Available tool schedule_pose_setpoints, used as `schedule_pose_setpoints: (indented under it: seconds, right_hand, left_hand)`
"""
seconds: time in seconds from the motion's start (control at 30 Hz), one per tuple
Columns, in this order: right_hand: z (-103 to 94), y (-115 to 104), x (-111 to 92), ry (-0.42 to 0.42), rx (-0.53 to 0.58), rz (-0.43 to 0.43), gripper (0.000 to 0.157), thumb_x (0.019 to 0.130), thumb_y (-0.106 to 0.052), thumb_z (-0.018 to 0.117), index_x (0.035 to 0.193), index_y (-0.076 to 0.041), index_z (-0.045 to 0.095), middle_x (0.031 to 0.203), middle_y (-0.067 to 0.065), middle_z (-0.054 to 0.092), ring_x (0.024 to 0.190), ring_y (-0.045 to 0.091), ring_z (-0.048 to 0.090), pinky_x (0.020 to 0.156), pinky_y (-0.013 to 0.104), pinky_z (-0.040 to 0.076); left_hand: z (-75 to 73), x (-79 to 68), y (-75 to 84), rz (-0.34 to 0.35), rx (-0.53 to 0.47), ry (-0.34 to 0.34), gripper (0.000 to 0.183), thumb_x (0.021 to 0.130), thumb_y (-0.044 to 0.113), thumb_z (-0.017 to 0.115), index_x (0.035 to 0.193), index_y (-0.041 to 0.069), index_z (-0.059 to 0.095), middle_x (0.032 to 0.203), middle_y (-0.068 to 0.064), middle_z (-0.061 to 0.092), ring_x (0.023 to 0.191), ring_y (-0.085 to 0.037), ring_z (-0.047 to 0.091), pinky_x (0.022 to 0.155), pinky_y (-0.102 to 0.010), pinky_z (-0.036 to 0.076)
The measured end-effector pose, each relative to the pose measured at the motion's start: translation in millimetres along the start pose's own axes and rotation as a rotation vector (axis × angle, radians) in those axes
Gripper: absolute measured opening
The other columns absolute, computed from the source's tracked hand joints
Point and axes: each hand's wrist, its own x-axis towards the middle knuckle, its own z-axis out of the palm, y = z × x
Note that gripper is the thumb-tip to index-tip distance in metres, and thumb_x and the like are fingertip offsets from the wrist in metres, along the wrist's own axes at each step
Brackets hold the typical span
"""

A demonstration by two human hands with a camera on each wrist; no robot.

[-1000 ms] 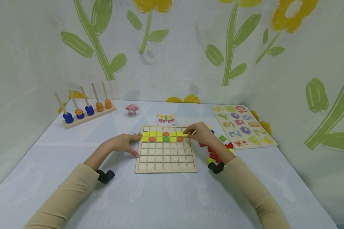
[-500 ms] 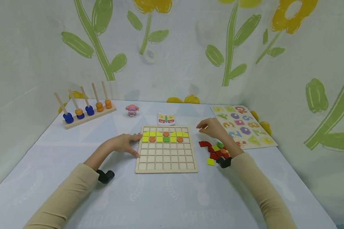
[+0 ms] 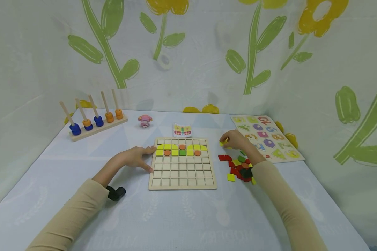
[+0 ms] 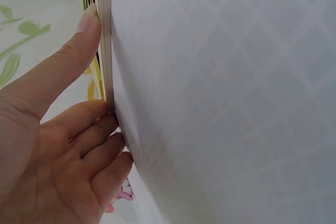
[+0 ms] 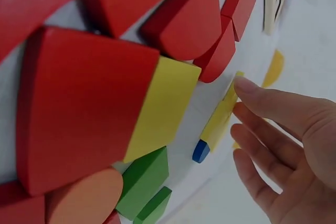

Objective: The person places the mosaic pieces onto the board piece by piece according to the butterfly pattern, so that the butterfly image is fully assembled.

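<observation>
A wooden grid board (image 3: pixel 182 174) lies flat in the head view, with yellow, orange and green tiles filling part of its upper rows. My left hand (image 3: pixel 133 157) rests at the board's left edge; in the left wrist view its thumb and fingertips touch the board's side (image 4: pixel 105 40). To the right of the board, my right hand (image 3: pixel 235 140) pinches a yellow tile (image 5: pixel 221 116) between thumb and fingertips, close over the table. A small blue piece (image 5: pixel 200 151) shows at that tile's lower end in the right wrist view.
Loose red tiles (image 3: pixel 234 170), with green, yellow and orange ones, lie right of the board. A butterfly pattern card (image 3: pixel 182 130) and a pink figurine (image 3: pixel 145 120) stand behind it. A peg bead counter (image 3: pixel 97 127) is back left, a number puzzle board (image 3: pixel 282 153) back right.
My right hand has moved right from the board's upper right corner, where a yellow tile now sits, to a yellow tile beyond the board. The left hand has stayed in place.
</observation>
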Motion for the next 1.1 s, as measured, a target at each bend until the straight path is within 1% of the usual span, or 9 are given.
schedule_pose_setpoints:
  seconds: [0.1,0.2,0.37,0.5,0.73,0.97,1.1]
  right_hand:
    - [1.8,0.0,0.9,0.019,0.000,-0.005,0.021,0.083,-0.004,0.075,0.103,0.001,0.071,0.100,0.014,0.068,0.088,0.028,0.058,0.080,0.038,0.052]
    - [4.0,0.4,2.0,0.032,0.008,0.008,0.018,0.083,-0.003,0.074,0.100,0.000,0.070,0.097,0.013,0.067,0.087,0.028,0.057,0.081,0.038,0.052]
    - [8.2,4.2,4.8,0.041,0.025,0.030,0.020,0.084,-0.004,0.074,0.102,0.000,0.068,0.098,0.012,0.066,0.090,0.027,0.057,0.082,0.038,0.052]
    - [10.6,8.3,7.0,0.050,0.026,0.036,0.021,0.084,-0.006,0.075,0.103,0.000,0.070,0.099,0.012,0.067,0.092,0.027,0.058,0.085,0.038,0.052]
    - [11.2,11.5,7.6,0.051,0.048,0.092,0.022,0.084,-0.010,0.076,0.104,-0.002,0.071,0.102,0.013,0.067,0.094,0.028,0.057,0.087,0.040,0.050]
    - [11.9,11.8,6.7,0.081,0.082,0.064,0.021,0.082,-0.008,0.077,0.098,-0.004,0.065,0.097,0.011,0.066,0.093,0.028,0.057,0.086,0.040,0.050]
    - [10.9,11.2,5.5,0.116,0.091,0.056,0.017,0.081,-0.007,0.077,0.095,-0.006,0.066,0.094,0.008,0.067,0.089,0.026,0.059,0.084,0.038,0.052]
  left_hand:
    - [-0.3,-1.0,1.6,0.000,0.005,0.001,0.102,0.074,0.047,0.079,0.152,0.009,0.026,0.155,-0.022,0.021,0.142,-0.042,0.018,0.110,-0.060,0.021]
    - [-0.7,-1.2,2.3,-0.004,0.006,0.001,0.102,0.075,0.047,0.079,0.152,0.009,0.025,0.155,-0.022,0.021,0.142,-0.041,0.018,0.111,-0.059,0.021]
    - [-1.1,-0.6,1.6,-0.003,-0.004,0.001,0.101,0.075,0.047,0.079,0.152,0.009,0.025,0.155,-0.020,0.020,0.143,-0.040,0.017,0.111,-0.059,0.020]
    - [-1.1,-0.1,0.2,0.003,-0.011,0.002,0.102,0.074,0.047,0.079,0.152,0.009,0.026,0.155,-0.021,0.020,0.143,-0.040,0.017,0.111,-0.058,0.019]
    - [-0.9,1.8,-0.9,-0.002,-0.005,0.002,0.102,0.074,0.047,0.080,0.152,0.010,0.026,0.155,-0.020,0.020,0.143,-0.040,0.017,0.111,-0.059,0.020]
    - [-0.1,2.6,-1.0,-0.011,-0.002,0.002,0.102,0.074,0.048,0.080,0.152,0.011,0.026,0.156,-0.019,0.021,0.142,-0.041,0.018,0.110,-0.060,0.022]
    - [0.2,2.0,-0.9,-0.007,-0.005,0.005,0.102,0.073,0.047,0.080,0.152,0.010,0.027,0.155,-0.020,0.021,0.142,-0.041,0.018,0.110,-0.060,0.021]
